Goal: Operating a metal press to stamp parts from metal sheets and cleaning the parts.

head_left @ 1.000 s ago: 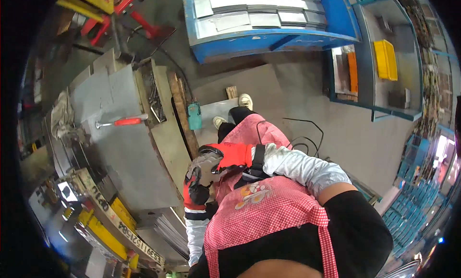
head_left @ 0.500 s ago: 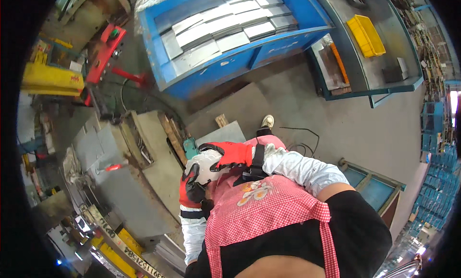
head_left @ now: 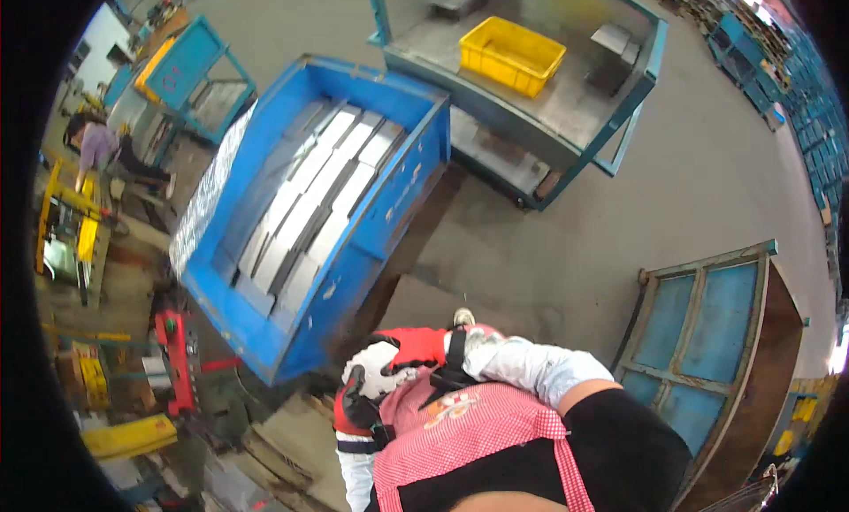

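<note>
The person is standing on the grey workshop floor (head_left: 548,247), and both hands are meeting in front of the body, just above the red-and-white checked apron (head_left: 482,432). The right hand (head_left: 411,348), in a red and white work glove, is lying across the left hand (head_left: 358,406), which is wearing a similar glove with dark parts. The fingers of the right hand are curling over the left glove, pressed against it. I cannot tell if anything is pinched between them, because the gloves are covering each other. The left hand is half closed under the right one.

So the thing in hand is the left glove itself, sitting on the left hand close to the belly. I am judging it to be light, soft and flexible, with a coated palm that grips well and is not fragile. It would be best held at the cuff or at the fingertips, where the fabric is loose.

In front of the person, a big blue metal bin (head_left: 389,202) is holding rows of flat grey metal plates (head_left: 309,202). Beyond it, a teal steel desk (head_left: 566,114) is carrying a yellow plastic crate (head_left: 511,54). A red pallet jack (head_left: 177,357) is standing at the left, and another person (head_left: 102,149) is bending over work far at the left.
</note>
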Available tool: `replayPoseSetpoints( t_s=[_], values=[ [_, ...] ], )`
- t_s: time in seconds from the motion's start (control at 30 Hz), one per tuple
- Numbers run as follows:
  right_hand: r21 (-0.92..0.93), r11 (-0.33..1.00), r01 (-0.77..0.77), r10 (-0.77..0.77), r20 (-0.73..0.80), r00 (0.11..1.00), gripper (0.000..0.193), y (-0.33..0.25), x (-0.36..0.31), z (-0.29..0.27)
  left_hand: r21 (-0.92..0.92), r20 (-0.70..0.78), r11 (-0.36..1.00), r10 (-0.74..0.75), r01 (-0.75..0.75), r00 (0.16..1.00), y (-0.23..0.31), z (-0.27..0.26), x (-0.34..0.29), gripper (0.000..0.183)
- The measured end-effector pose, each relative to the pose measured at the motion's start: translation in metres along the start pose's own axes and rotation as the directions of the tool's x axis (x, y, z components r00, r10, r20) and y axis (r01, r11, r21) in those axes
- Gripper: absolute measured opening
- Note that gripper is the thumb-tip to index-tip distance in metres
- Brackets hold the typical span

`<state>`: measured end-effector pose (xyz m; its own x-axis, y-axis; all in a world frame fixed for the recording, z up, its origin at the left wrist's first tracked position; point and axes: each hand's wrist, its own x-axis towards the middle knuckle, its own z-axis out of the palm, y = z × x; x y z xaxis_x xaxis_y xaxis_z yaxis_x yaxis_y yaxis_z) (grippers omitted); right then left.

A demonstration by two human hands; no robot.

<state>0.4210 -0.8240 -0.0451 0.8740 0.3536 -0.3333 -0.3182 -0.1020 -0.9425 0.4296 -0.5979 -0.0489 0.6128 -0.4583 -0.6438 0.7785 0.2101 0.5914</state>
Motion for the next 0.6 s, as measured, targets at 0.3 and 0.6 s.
replayPoseSetpoints(
  t_s=[0.3, 0.6],
  values=[
    [0.386, 0.914, 0.121, -0.045, -0.199, 0.979, 0.055, -0.004, 0.000, -0.074, 0.794, 0.461, 0.281, 0.300, -0.540, 0.835, 0.062, 0.065, 0.073, 0.042],
    [0.190, 0.968, 0.163, -0.069, -0.422, 0.904, 0.057, -0.008, 0.044, -0.178, 0.561, 0.584, 0.575, 0.234, -0.595, 0.777, 0.127, 0.149, 0.185, 0.023]
  ],
)
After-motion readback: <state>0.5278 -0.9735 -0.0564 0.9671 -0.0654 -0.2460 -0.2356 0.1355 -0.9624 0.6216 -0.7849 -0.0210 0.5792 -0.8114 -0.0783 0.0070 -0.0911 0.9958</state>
